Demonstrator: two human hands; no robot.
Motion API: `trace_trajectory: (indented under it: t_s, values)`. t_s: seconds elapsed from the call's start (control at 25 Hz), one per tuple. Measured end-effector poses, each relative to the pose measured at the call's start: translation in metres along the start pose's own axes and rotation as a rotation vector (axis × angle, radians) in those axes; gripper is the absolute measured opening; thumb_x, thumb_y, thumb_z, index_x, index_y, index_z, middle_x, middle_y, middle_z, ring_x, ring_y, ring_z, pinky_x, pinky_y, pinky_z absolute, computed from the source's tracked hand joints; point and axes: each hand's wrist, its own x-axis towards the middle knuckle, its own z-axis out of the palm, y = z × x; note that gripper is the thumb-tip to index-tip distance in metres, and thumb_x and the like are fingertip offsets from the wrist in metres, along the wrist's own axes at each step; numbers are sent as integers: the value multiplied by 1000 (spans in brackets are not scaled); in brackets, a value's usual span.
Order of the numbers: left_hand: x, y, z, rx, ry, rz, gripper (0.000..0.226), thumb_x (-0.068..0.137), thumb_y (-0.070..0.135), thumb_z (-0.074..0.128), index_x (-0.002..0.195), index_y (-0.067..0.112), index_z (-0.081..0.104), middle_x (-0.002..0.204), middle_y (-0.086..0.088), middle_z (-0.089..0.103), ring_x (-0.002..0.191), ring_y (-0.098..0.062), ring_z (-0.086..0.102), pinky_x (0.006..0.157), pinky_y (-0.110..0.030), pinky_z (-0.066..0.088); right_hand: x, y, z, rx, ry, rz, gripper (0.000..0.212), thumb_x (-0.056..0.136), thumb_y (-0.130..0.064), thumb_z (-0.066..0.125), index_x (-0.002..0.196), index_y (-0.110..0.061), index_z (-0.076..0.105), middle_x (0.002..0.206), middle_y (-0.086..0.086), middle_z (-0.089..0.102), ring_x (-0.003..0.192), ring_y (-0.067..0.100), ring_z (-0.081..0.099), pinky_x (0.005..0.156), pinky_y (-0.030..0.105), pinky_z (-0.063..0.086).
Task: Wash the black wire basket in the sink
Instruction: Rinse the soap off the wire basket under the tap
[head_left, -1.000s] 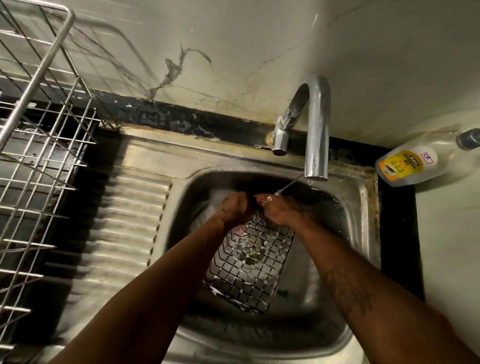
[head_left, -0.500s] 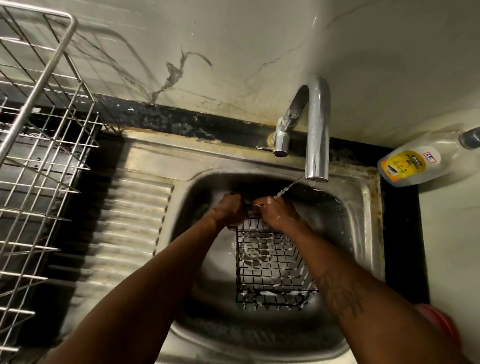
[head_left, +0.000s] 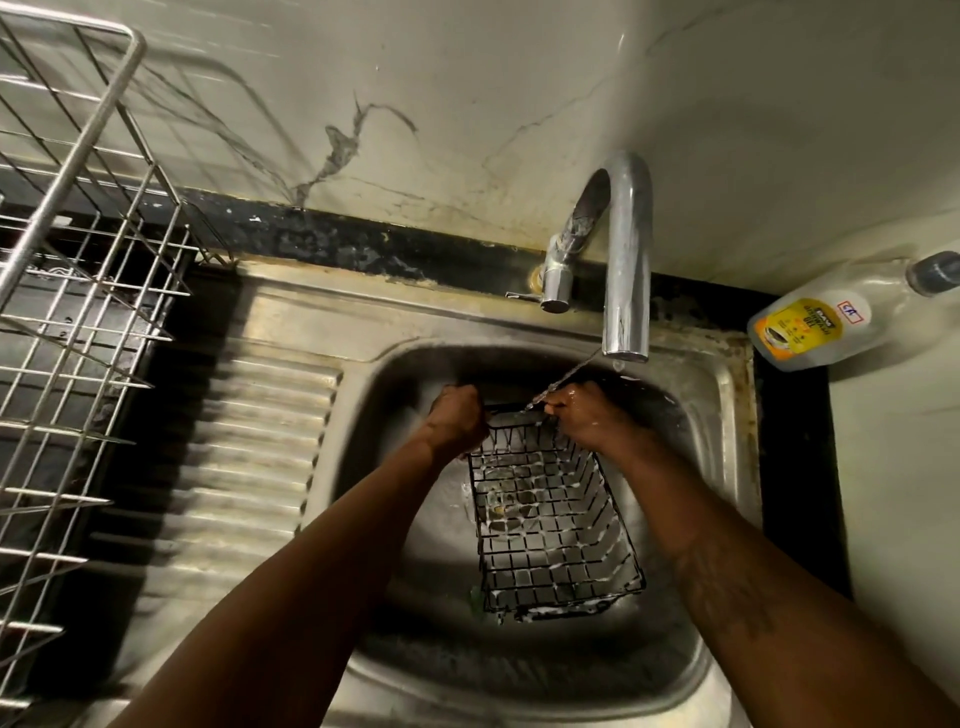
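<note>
A black wire basket hangs inside the steel sink, its opening facing me, with white suds on its wires. My left hand grips the far rim at its left corner. My right hand grips the same rim at its right corner and is wet. A thin stream of water from the chrome tap lands on the rim between my hands. The sink's drain shows through the basket's mesh.
A ribbed draining board lies left of the bowl. A large steel wire dish rack stands at the far left. A dish soap bottle lies on its side on the counter at the right. The marble wall is behind the tap.
The basket has turned from tilted leftwards to hanging straight with its opening towards me, and shifted right. Both hands stayed on its far rim under the water.
</note>
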Motion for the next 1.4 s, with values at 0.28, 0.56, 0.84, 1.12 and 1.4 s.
trace_trajectory:
  t_s: [0.28, 0.56, 0.84, 1.12, 1.4]
  values:
    - [9, 12, -13, -41, 50, 66, 23, 94, 12, 59, 100, -6, 72, 92, -23, 73, 88, -36, 70, 73, -37, 53, -23, -14, 25, -116, 554, -315, 22, 82, 8, 68, 95, -7, 78, 90, 15, 74, 85, 35, 70, 73, 43, 60]
    - [16, 27, 7, -20, -116, 113, 15, 90, 2, 60, 94, -8, 71, 91, -25, 72, 87, -34, 71, 65, -29, 48, -4, 10, 40, -116, 182, 9, 31, 89, -6, 65, 116, -18, 71, 123, 7, 63, 114, 29, 61, 94, 32, 49]
    - [20, 22, 3, -63, -137, 128, 12, 86, 19, 75, 86, 8, 73, 68, -2, 65, 60, -13, 63, 60, -24, 52, 4, -12, 64, 63, 228, 72, 21, 92, -8, 62, 109, -10, 72, 113, 14, 62, 100, 25, 57, 83, 29, 43]
    - [11, 3, -14, 6, -121, 68, 25, 95, 19, 62, 106, -1, 72, 100, -21, 71, 89, -28, 68, 73, -32, 48, 6, -21, 61, 400, 197, 111, 14, 87, -21, 78, 99, -15, 80, 95, 3, 76, 85, 13, 66, 71, 17, 46]
    - [8, -36, -31, 105, -144, 54, 15, 94, 17, 61, 90, 3, 65, 88, -18, 70, 76, -30, 67, 58, -29, 47, -6, -47, 64, 100, 505, -82, 17, 97, -10, 57, 105, -13, 71, 104, -4, 65, 100, 9, 62, 78, 5, 39]
